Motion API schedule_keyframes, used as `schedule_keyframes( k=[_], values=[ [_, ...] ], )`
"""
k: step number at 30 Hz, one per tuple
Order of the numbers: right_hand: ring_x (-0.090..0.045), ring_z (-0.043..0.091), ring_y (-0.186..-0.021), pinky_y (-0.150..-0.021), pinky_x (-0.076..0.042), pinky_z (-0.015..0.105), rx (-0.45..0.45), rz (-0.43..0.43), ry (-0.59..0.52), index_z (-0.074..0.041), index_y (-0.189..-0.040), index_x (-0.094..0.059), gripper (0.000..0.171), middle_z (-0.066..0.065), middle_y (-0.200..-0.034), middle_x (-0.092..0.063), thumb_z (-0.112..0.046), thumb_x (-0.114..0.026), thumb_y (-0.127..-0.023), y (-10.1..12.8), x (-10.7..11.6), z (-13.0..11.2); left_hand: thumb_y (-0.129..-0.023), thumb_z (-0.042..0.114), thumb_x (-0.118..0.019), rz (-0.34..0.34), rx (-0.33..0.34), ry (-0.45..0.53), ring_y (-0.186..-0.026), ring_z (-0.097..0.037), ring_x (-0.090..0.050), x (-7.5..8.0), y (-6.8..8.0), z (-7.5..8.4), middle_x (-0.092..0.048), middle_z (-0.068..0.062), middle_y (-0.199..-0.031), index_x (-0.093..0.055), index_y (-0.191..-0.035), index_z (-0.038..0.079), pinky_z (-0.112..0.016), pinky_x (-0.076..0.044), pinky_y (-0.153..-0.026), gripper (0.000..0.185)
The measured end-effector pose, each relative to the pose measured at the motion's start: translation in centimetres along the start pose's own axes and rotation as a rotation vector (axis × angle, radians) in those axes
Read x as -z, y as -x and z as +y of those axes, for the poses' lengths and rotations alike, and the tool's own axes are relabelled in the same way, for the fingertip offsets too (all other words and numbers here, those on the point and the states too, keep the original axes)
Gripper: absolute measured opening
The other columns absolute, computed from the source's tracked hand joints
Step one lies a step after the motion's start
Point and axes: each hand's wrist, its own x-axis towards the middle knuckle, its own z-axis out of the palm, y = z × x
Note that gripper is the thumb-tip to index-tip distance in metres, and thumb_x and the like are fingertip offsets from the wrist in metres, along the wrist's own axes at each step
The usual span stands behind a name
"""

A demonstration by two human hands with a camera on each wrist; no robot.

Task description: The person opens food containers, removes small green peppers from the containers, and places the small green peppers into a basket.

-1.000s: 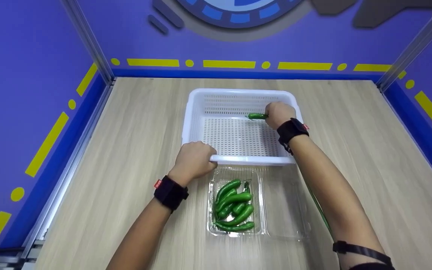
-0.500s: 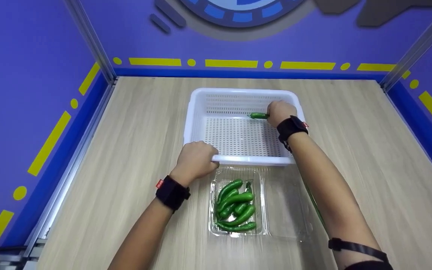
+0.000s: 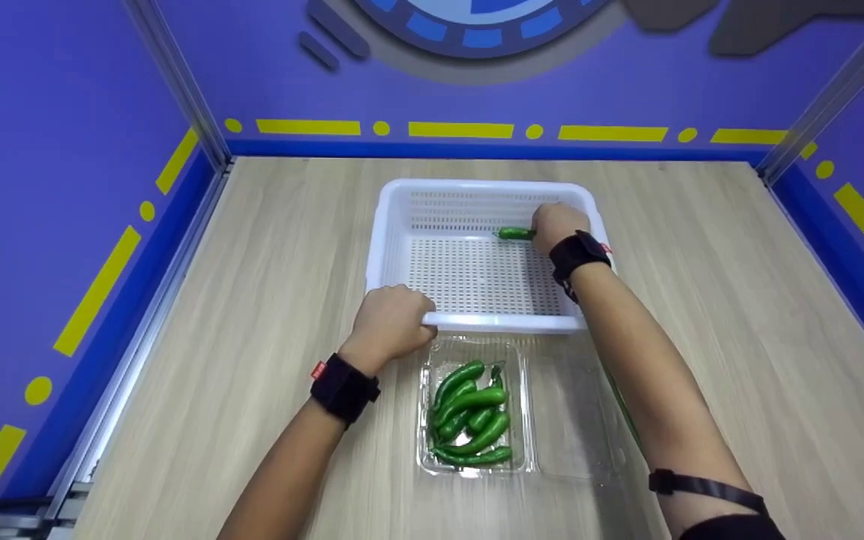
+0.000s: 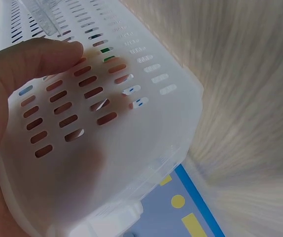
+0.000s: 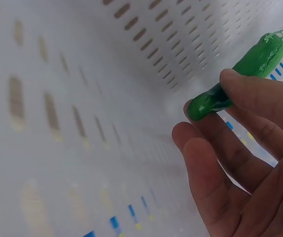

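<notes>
Little has shifted over the last second: both hands stay where they were, the pepper still inside the basket near its far right wall, and only the camera has drifted slightly.

Largest is the pale wood-grain tabletop (image 3: 702, 300), boxed by purple walls with yellow dashes. On it sits the white plastic basket (image 3: 402, 196), rectangular with rounded corners, its floor and sides pierced with rows of slots. At 6 o'clock from the basket, touching its near rim, lies a clear, glossy clamshell tray (image 3: 567, 420), opened flat, its left half filled with a heap of curved, shiny green peppers (image 3: 469, 416).

The left hand (image 3: 391, 321) curls over the basket's near-left rim and grips it; the left wrist view adds what the head view cannot: the thumb pressed flat on the slotted wall, skin showing through the translucent plastic.

The right hand (image 3: 558, 225) reaches into the basket at about 2 o'clock from its centre. From overhead only the tip of the green pepper (image 3: 514, 233) pokes out to the left. The right wrist view shows the grip itself: thumb and fingertips pinching its lower end, the smooth, waxy body angled up.
</notes>
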Motion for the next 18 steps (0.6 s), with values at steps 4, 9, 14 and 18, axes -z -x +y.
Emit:
schedule_keyframes(
  k=[4,9,14,18],
  values=[
    [-0.052,0.027,-0.069,-0.069,-0.05,0.049,0.006,-0.003,0.002,-0.007,-0.084,-0.074,0.013,0.009,-0.082,-0.067,-0.004,-0.063,-0.079,-0.29,-0.32,0.04,-0.083,0.026,-0.069,-0.012,0.005,0.004,-0.053,-0.015,-0.047,-0.09,0.05,-0.01,-0.044,0.008,-0.056,-0.047,-0.058,0.021,-0.035,-0.044,-0.051,0.034],
    [-0.051,0.026,-0.068,-0.067,-0.048,0.047,0.012,-0.007,0.002,-0.008,-0.076,-0.071,0.009,0.007,-0.077,-0.063,-0.004,-0.063,-0.079,-0.49,-0.44,0.05,-0.083,0.026,-0.07,-0.004,0.011,0.0,-0.054,-0.015,-0.048,-0.05,0.05,0.05,-0.047,0.008,-0.056,-0.053,-0.059,0.019,-0.035,-0.046,-0.051,0.03],
    [-0.051,0.026,-0.069,-0.067,-0.046,0.045,0.004,-0.021,-0.003,-0.009,-0.074,-0.071,0.011,0.006,-0.076,-0.061,-0.003,-0.063,-0.079,-0.54,-0.47,0.02,-0.083,0.026,-0.069,-0.005,0.019,0.004,-0.053,-0.015,-0.047,0.03,-0.01,0.1,-0.045,0.008,-0.056,-0.052,-0.058,0.019,-0.034,-0.044,-0.05,0.031],
    [-0.054,0.027,-0.073,-0.072,-0.049,0.047,-0.001,-0.05,-0.003,-0.007,-0.084,-0.076,0.014,0.008,-0.084,-0.068,-0.004,-0.063,-0.081,-0.51,-0.62,0.01,-0.083,0.027,-0.069,-0.012,0.022,-0.001,-0.053,-0.014,-0.046,0.03,0.07,0.09,-0.043,0.009,-0.055,-0.048,-0.057,0.021,-0.034,-0.044,-0.051,0.034]
  ],
)
